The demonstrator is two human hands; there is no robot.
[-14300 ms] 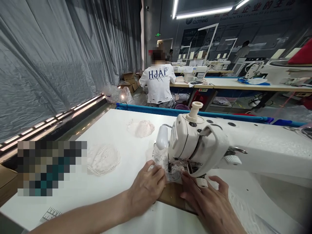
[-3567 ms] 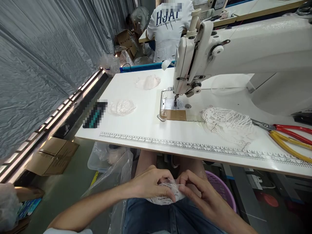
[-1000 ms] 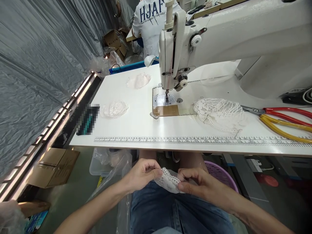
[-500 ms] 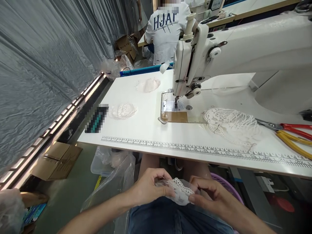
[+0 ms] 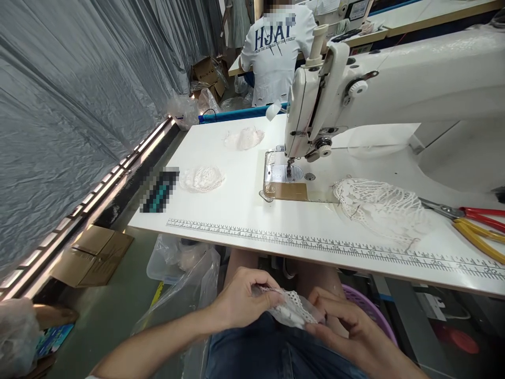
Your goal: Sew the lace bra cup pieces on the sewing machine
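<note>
Both hands are over my lap, below the table's front edge. My left hand [image 5: 241, 301] pinches the left end of a small white lace piece [image 5: 292, 312], and my right hand [image 5: 347, 327] grips its right end with curled fingers. The lace lies bunched between them above my blue jeans [image 5: 252, 352]. On the white table [image 5: 236, 210] above stands a white sewing machine [image 5: 355, 89] with its needle plate [image 5: 282, 176] bare.
A heap of white lace [image 5: 379, 205] lies right of the needle plate, with red and yellow handled scissors [image 5: 473, 223] beside it. Two small lace pieces [image 5: 202, 179] [image 5: 244, 139] lie on the left. A purple basket [image 5: 369, 310] and plastic bags [image 5: 185, 273] sit under the table. A person in a white shirt [image 5: 276, 52] sits ahead.
The lace has been gathered closer between my hands, and my right hand has slid lower and to the right. The view has shifted slightly.
</note>
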